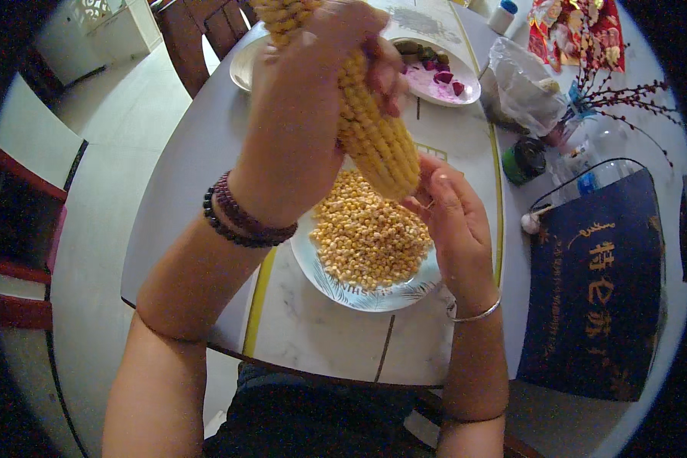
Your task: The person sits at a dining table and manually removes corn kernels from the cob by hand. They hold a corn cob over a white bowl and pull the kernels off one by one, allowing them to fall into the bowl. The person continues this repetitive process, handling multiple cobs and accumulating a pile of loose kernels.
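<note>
My left hand (301,114) is closed around the upper part of a yellow corn cob (378,137), held tilted above a patterned plate (374,298). Dark bead bracelets circle that wrist. My right hand (450,217) touches the cob's lower end with thumb and fingertips, its fingers curled against the kernels. A thin silver bangle sits on the right wrist. The plate below holds a heap of loose corn kernels (366,233).
A second plate (466,88) with dark and purple-red pieces lies farther back on the pale round table (320,336). A clear plastic bag (523,84), a dark jar (524,160), a branch with red buds and a dark blue bag (599,290) stand at the right. A wooden chair (198,34) stands behind.
</note>
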`<state>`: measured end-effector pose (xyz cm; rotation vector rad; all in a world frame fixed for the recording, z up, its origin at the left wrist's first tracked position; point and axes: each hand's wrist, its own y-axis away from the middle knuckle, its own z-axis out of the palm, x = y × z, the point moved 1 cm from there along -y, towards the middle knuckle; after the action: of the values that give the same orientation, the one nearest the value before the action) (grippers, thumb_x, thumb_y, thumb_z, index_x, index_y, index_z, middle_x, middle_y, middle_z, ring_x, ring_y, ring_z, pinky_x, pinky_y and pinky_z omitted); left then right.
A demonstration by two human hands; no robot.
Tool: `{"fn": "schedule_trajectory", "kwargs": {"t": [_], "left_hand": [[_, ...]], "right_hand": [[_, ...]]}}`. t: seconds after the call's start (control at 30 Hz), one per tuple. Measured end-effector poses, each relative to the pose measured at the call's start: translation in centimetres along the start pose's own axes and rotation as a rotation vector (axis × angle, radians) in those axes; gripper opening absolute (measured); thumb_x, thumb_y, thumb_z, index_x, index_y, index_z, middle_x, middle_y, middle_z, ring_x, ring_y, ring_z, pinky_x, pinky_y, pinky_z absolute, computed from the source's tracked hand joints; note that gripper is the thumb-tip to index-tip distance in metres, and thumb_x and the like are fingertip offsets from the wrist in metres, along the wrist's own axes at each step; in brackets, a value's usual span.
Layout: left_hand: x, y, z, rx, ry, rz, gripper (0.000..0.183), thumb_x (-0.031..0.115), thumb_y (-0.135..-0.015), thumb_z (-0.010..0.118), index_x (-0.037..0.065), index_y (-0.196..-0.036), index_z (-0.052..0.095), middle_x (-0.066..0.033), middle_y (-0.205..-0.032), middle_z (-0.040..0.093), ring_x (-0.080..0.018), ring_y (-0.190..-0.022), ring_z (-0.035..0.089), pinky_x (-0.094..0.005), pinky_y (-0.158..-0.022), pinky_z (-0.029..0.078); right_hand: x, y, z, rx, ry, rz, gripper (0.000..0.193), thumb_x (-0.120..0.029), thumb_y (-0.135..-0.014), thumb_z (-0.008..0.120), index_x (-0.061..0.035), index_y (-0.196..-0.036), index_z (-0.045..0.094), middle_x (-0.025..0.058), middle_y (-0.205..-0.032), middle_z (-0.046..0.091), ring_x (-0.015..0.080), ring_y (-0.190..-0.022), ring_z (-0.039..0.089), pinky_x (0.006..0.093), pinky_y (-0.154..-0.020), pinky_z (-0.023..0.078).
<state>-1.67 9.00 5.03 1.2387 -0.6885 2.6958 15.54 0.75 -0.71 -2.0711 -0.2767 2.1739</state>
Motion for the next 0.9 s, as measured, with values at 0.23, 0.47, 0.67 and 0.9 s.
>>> {"fn": "schedule_trajectory", "kwargs": {"t": [0.23,0.47,0.67,0.9], "left_hand": [[-1.2,1.4,3.0,-0.168,0.077,0.196,0.028,0.033,-0.096,0.056,0.009,-0.088,0.046,-0.002,-0.066,0.044,-0.0166,-0.061,0.052,-0.0303,-0.063,0.045],[-3.8,2.6,4.2,-0.007,-0.138,0.253,0.021,0.025,-0.097,0.058,0.008,-0.095,0.044,-0.0025,-0.069,0.049,-0.0133,-0.058,0.05,-0.028,-0.055,0.044],[-3.5,1.8,3.7,-0.002,-0.135,0.25,0.022,0.028,-0.101,0.05,0.009,-0.093,0.042,-0.001,-0.066,0.041,-0.0128,-0.055,0.046,-0.0271,-0.053,0.042],[-3.4,1.7,3.1,-0.043,-0.019,0.248,0.014,0.004,-0.088,0.065,0.003,-0.077,0.057,-0.0013,-0.062,0.057,-0.0071,-0.054,0.056,-0.024,-0.048,0.045]], "right_hand": [[0.3,0.4,0.5,-0.14,-0.031,0.037,0.058,-0.051,-0.104,0.034,-0.0016,-0.134,0.042,0.0047,-0.09,0.057,0.0102,-0.067,0.05,0.0234,-0.06,0.041],[1.5,0.8,0.4,0.13,-0.2,0.146,0.049,-0.048,-0.105,0.034,-0.0045,-0.118,0.054,0.0015,-0.084,0.056,0.0059,-0.06,0.048,0.0207,-0.05,0.039],[2.0,0.9,0.5,0.22,-0.132,0.186,0.04,-0.046,-0.105,0.033,-0.0089,-0.101,0.049,-0.0022,-0.068,0.044,0.0074,-0.05,0.038,0.0242,-0.045,0.029],[1.3,0.5,1.4,0.069,-0.334,0.298,0.046,-0.054,-0.102,0.035,-0.011,-0.101,0.05,-0.003,-0.063,0.044,0.0091,-0.05,0.041,0.0242,-0.045,0.032]]}}
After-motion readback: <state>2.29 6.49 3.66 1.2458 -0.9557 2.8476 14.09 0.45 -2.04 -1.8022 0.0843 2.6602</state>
